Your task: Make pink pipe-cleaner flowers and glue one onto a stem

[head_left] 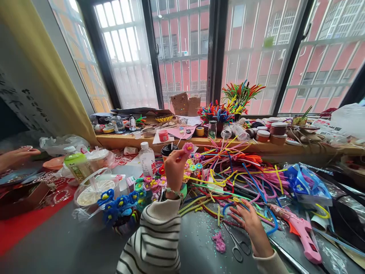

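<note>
My left hand [175,167], raised over the middle of the table, pinches a small pink pipe-cleaner flower [188,147] with a yellow centre. Low on the right, my right hand [251,224] has its fingers spread above the tabletop. A small yellow piece [236,199] shows at its fingertips; I cannot tell whether it touches them. Scissors [237,245] and a fuzzy pink clump [219,242] lie left of that hand. To its right rests a pink glue gun [302,230]. Blue pipe-cleaner flowers [116,203] and pink flowers [152,183] stand left of my left wrist.
Loose pipe cleaners [251,175] are heaped across the back right, beside a blue plastic pack [308,184]. A white bottle [147,158], a lidded cup [168,150] and a green bottle [74,165] stand behind. Jars line the sill [182,140]. Another person's hand [18,156] is at far left.
</note>
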`<state>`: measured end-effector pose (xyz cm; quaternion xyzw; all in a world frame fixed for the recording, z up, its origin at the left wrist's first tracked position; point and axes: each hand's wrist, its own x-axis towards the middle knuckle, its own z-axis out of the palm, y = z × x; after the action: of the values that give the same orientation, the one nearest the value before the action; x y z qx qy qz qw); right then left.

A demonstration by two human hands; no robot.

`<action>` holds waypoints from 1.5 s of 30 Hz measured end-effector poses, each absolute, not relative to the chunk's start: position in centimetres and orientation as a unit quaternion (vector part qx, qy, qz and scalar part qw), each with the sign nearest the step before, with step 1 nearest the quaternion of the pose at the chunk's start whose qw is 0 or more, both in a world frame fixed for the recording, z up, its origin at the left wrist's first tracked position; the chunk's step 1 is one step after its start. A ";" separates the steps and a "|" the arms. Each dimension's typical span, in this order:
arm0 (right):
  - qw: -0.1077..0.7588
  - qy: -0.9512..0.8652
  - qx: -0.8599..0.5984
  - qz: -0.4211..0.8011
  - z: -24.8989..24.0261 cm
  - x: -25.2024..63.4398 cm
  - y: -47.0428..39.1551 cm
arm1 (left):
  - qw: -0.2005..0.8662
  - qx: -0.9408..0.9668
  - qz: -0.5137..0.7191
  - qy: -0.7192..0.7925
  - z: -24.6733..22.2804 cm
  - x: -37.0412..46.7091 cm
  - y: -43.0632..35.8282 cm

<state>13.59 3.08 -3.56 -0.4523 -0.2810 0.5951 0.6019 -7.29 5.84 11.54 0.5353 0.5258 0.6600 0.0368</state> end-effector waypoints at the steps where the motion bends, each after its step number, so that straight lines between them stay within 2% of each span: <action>1: 0.600 -0.284 -0.450 0.598 -3.5 13.7 3.1 | 0.011 0.540 0.647 0.538 11.7 -7.3 6.4; 7: 0.598 -0.284 -0.453 0.597 -3.6 14.0 3.2 | -0.099 0.550 0.535 0.634 10.8 -6.3 8.5; 15: 0.597 -0.260 -0.451 0.611 -3.6 14.0 3.5 | -0.149 0.532 0.369 0.747 8.4 -5.7 10.6; 26: 0.592 -0.249 -0.446 0.623 -3.6 13.6 3.5 | -0.174 0.555 0.315 0.750 6.0 -6.1 12.5; 45: 0.579 -0.254 -0.469 0.617 -3.9 13.6 3.5 | -0.182 0.524 0.290 0.780 6.0 -6.0 12.0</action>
<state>13.62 3.54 -3.86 -0.4685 -0.2543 0.6167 0.5792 -5.99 12.01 6.01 0.5242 0.7798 0.2900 -0.1818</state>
